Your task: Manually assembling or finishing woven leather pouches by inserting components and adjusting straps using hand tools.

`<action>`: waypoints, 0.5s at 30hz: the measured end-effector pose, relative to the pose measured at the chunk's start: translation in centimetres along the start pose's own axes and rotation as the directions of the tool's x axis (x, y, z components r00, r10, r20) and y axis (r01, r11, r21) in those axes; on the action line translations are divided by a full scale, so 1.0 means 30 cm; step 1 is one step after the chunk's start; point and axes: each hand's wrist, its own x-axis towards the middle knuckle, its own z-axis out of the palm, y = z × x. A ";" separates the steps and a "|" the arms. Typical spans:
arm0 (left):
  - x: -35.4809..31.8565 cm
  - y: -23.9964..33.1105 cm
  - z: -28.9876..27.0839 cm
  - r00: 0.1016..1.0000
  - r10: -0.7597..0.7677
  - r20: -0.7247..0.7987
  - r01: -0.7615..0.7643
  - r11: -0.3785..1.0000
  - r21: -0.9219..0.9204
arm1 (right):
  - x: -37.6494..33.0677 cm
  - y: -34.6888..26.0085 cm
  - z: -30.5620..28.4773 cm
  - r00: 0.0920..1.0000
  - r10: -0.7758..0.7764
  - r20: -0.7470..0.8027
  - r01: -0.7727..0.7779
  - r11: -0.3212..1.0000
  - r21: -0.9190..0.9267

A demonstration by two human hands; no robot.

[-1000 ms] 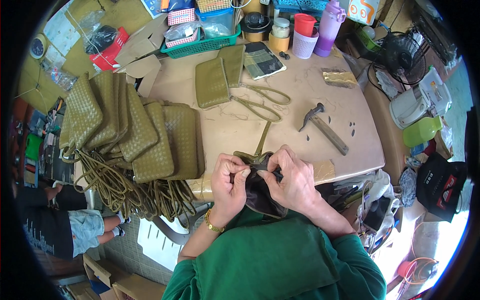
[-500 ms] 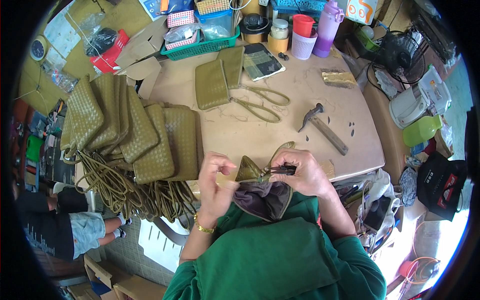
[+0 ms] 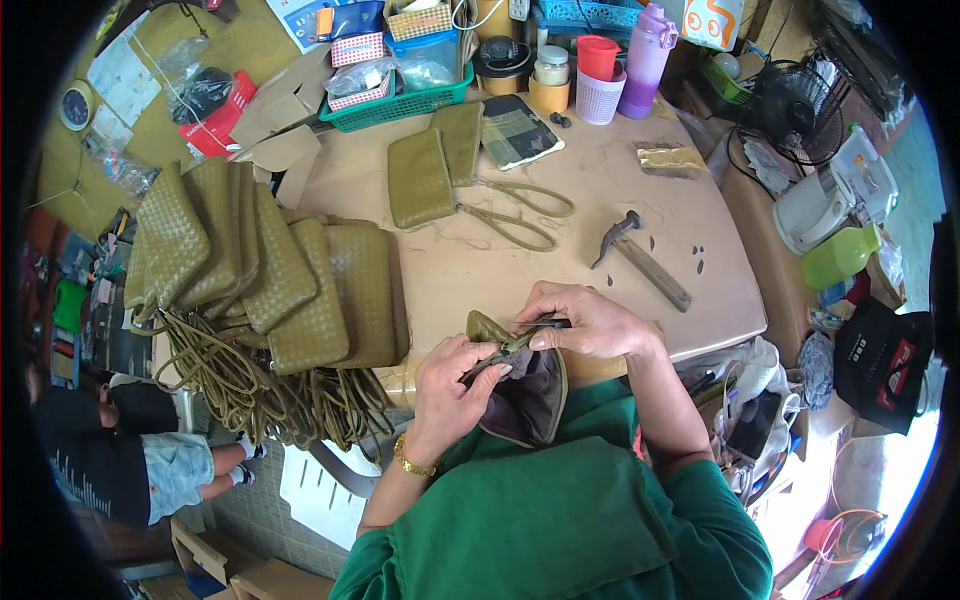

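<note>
An olive zip pouch (image 3: 487,327) with a dark purple lining (image 3: 527,402) lies in front of me at the table's near edge, its mouth spread open. My left hand (image 3: 455,388) is closed, pinching the pouch's zipped rim between thumb and fingers. Bent over the same rim, my right hand (image 3: 590,322) is closed round a small black tool (image 3: 562,323), which looks like thread snips. The thin tip points left, toward the rim; fingers hide most of the tool.
Several woven olive pouches (image 3: 330,290) with looped straps are piled at left. Two pouches (image 3: 420,180) and a patterned notebook (image 3: 520,130) lie at the back. A hammer (image 3: 650,270) rests at right. Cups and a purple bottle (image 3: 648,60) stand behind; a person (image 3: 110,450) is at far left.
My left hand has come down and right from open air and taken hold of the pouch rim. My right hand has shifted slightly up and left with the black tool.
</note>
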 end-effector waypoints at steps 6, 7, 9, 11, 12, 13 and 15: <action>-0.005 -0.001 0.024 0.985 0.078 -0.155 -0.064 0.994 0.092 | -0.005 -0.006 0.030 0.989 -0.060 -0.138 0.062 0.998 0.009; -0.004 -0.002 0.028 0.976 0.096 -0.196 -0.078 0.992 0.097 | -0.004 -0.009 0.036 0.988 -0.062 -0.138 0.063 0.998 0.007; 0.004 0.007 0.027 0.965 0.124 -0.232 -0.096 0.987 0.128 | -0.002 -0.018 0.054 0.990 -0.004 -0.143 0.054 0.935 0.349; 0.016 0.010 0.025 0.951 0.153 -0.267 -0.113 0.981 0.160 | -0.006 -0.044 0.080 0.979 -0.023 -0.205 0.091 0.940 0.329; 0.022 0.006 0.025 0.927 0.174 -0.332 -0.127 0.979 0.157 | -0.009 -0.062 0.096 0.963 -0.041 -0.265 0.125 0.943 0.309; 0.030 0.002 0.024 0.898 0.194 -0.395 -0.142 0.977 0.156 | -0.016 -0.097 0.114 0.963 -0.046 -0.265 0.130 0.943 0.307; 0.053 -0.011 0.028 0.844 0.261 -0.469 -0.199 0.964 0.177 | -0.024 -0.160 0.160 0.896 -0.068 -0.439 0.065 0.998 -0.022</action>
